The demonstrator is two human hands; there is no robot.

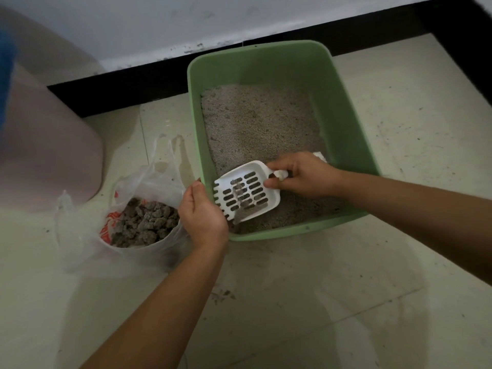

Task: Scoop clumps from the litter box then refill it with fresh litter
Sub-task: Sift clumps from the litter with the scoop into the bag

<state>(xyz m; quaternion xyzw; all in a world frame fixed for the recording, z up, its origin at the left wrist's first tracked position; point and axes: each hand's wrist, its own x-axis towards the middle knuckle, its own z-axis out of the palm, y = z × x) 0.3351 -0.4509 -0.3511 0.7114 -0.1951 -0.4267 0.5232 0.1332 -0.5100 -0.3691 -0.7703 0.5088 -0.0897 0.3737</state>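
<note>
Over litter box point(344, 123) near-left corner: right grip point(300, 177) grasps scoop point(270, 202) handle; left grip point(203, 211) at rim, state indeterminate.

the litter box point(346, 129) is pale green, its litter point(255, 123) speckled grey. the litter scoop point(247, 193) is white, patterned with rows of slots. at lower left, a clear plastic bag point(159, 179) carries orange-red print around dark grey-brown clumps point(143, 225). the floor tiles point(346, 288) are cream, the skirting point(133, 83) black, the wall point(159, 22) off-white. at the left edge are a dusty pink object point(48, 145) and a blue blur point(6, 75).
</note>
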